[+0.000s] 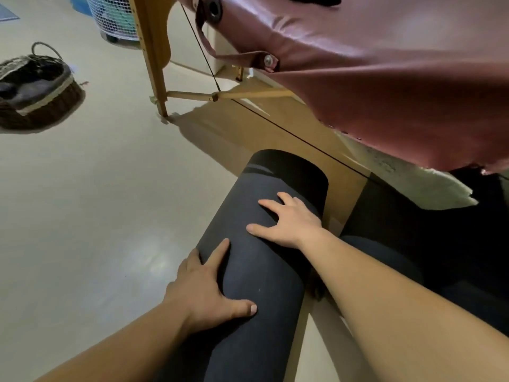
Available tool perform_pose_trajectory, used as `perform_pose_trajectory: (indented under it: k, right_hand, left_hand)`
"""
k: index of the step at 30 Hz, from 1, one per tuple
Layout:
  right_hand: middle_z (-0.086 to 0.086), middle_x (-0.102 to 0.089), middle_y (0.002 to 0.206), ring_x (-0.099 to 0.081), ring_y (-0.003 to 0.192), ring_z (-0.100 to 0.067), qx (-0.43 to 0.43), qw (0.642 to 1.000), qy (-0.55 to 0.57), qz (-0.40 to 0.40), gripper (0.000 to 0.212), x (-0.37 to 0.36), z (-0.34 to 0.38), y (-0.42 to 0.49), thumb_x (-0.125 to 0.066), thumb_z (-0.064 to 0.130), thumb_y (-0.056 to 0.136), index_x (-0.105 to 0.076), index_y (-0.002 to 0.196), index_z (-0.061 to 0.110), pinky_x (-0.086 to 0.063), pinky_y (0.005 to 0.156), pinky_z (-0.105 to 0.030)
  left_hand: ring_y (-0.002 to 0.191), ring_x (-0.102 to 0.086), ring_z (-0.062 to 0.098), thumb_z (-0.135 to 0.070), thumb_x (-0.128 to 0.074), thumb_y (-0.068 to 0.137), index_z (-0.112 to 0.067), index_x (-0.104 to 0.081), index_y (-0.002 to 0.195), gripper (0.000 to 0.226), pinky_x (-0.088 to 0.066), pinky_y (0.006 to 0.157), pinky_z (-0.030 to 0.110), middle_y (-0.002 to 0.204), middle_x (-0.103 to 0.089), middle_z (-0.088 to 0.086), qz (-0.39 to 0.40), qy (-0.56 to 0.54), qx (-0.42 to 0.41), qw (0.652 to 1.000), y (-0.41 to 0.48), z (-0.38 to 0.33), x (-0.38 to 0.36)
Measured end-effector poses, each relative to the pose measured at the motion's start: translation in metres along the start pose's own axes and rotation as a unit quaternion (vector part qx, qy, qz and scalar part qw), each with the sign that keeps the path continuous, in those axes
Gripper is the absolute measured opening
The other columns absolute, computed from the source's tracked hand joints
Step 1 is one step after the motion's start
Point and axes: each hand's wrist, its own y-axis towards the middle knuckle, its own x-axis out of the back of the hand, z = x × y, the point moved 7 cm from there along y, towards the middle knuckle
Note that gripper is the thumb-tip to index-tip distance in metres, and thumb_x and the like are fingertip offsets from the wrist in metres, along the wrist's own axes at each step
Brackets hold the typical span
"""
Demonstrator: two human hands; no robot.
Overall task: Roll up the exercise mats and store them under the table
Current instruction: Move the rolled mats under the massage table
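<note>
- The rolled mat (pixel 261 277) lies on the floor under both hands. Its far end points past the fingertips toward the shaded space beneath the table (pixel 385 78).
- The left hand (pixel 203 285) lies flat on the roll's near left flank, fingers straight and spread, thumb across the top. It presses on the mat without gripping it.
- The right hand (pixel 289 221) rests further along, palm down on the crown with fingers fanned, and grips nothing either.
- Just right of the right forearm sits what looks like another dark roll (pixel 385 257), in under the table's edge.
- I'd judge the step is tucking this roll in. Press evenly with both palms so the outer layer can't spring loose, and steer it rightward alongside its neighbour, clear of the wooden leg (pixel 157 64) beyond the left hand.
</note>
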Motion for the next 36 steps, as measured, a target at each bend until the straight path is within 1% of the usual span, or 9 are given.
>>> perform_pose_trajectory:
  k: [2,5,12,17,21,25,28,33,36]
  right_hand:
    - [0.012,-0.006,0.175,-0.002,0.162,-0.025,-0.002,0.999,0.034,0.007,0.090,0.000,-0.012,0.003,-0.054,0.091,0.080,-0.026,0.158,0.056,-0.031,0.122,-0.059]
    - [0.014,-0.007,0.174,-0.002,0.162,-0.021,-0.001,0.998,0.060,0.003,0.089,-0.005,-0.021,-0.001,-0.054,0.091,0.079,-0.029,0.157,0.058,-0.030,0.122,-0.059]
    - [0.000,-0.013,0.171,-0.008,0.158,-0.032,-0.012,0.990,0.043,-0.135,0.069,0.003,0.008,-0.013,-0.053,0.071,0.091,-0.038,0.154,0.048,-0.029,0.119,-0.064]
    - [-0.002,-0.019,0.173,-0.006,0.160,-0.028,-0.007,0.985,0.056,-0.164,0.054,0.004,-0.003,-0.034,-0.051,0.064,0.099,-0.052,0.148,0.042,-0.016,0.126,-0.058]
    - [0.002,-0.007,0.176,0.003,0.162,-0.027,-0.013,0.991,0.033,-0.131,0.069,-0.010,-0.024,-0.045,-0.040,0.078,0.095,-0.034,0.158,0.049,-0.013,0.126,-0.062]
    - [0.002,-0.007,0.176,0.003,0.161,-0.027,-0.007,0.994,0.014,-0.107,0.074,-0.007,-0.027,-0.040,-0.038,0.083,0.092,-0.029,0.159,0.051,-0.017,0.125,-0.062]
    - [0.003,-0.008,0.175,0.002,0.161,-0.026,-0.005,0.994,0.011,-0.110,0.075,-0.005,-0.027,-0.039,-0.036,0.086,0.091,-0.030,0.158,0.052,-0.020,0.125,-0.061]
    - [-0.003,-0.024,0.170,-0.014,0.158,-0.026,-0.011,0.976,0.064,-0.209,0.063,-0.007,-0.019,-0.066,-0.049,0.071,0.097,-0.047,0.153,0.042,-0.024,0.123,-0.058]
    - [0.001,-0.029,0.167,-0.017,0.156,-0.022,0.005,0.982,0.062,-0.180,0.064,-0.017,-0.011,-0.081,-0.050,0.072,0.095,-0.050,0.151,0.042,-0.031,0.121,-0.054]
  left_hand:
    - [0.151,-0.027,0.025,-0.094,-0.071,0.042,-0.063,0.018,0.156,0.148,-0.044,0.114,0.048,0.154,-0.024,0.000,0.002,-0.023,0.012,1.000,-0.019,0.016,-0.006]
    - [0.131,-0.054,0.015,-0.094,-0.082,0.034,-0.068,0.014,0.154,0.156,-0.052,0.106,0.039,0.136,-0.044,-0.013,0.017,-0.119,0.043,0.992,-0.040,0.046,-0.017]
    - [0.132,-0.058,0.010,-0.062,-0.101,0.046,-0.050,-0.005,0.166,0.154,-0.047,0.115,0.036,0.152,-0.048,-0.021,0.060,-0.233,-0.001,0.971,-0.017,0.035,-0.007]
    - [0.141,-0.052,0.017,-0.059,-0.101,0.050,-0.044,-0.007,0.168,0.151,-0.044,0.118,0.038,0.163,-0.043,-0.013,0.056,-0.204,-0.034,0.977,0.038,-0.018,0.009]
    - [0.146,-0.047,0.021,-0.050,-0.099,0.064,-0.038,-0.009,0.169,0.139,-0.039,0.114,0.032,0.166,-0.040,-0.006,0.047,-0.165,-0.057,0.983,0.068,-0.050,0.028]
    - [0.148,-0.046,0.025,-0.072,-0.090,0.062,-0.036,-0.015,0.169,0.135,-0.039,0.118,0.039,0.168,-0.039,-0.005,-0.011,-0.115,-0.042,0.992,0.046,-0.039,0.039]
    - [0.134,-0.057,0.022,-0.073,-0.088,0.064,-0.031,-0.026,0.166,0.127,-0.050,0.107,0.037,0.161,-0.047,-0.005,-0.037,-0.115,-0.037,0.992,0.001,-0.004,0.034]
    - [0.116,-0.068,0.014,-0.081,-0.088,0.052,-0.059,-0.033,0.154,0.118,-0.062,0.094,0.035,0.134,-0.063,-0.017,-0.043,-0.144,-0.066,0.986,-0.034,0.029,-0.001]
    - [0.110,-0.070,0.013,-0.070,-0.091,0.050,-0.050,-0.039,0.157,0.121,-0.063,0.086,0.029,0.130,-0.065,-0.019,-0.072,-0.157,-0.065,0.983,-0.026,0.030,-0.003]
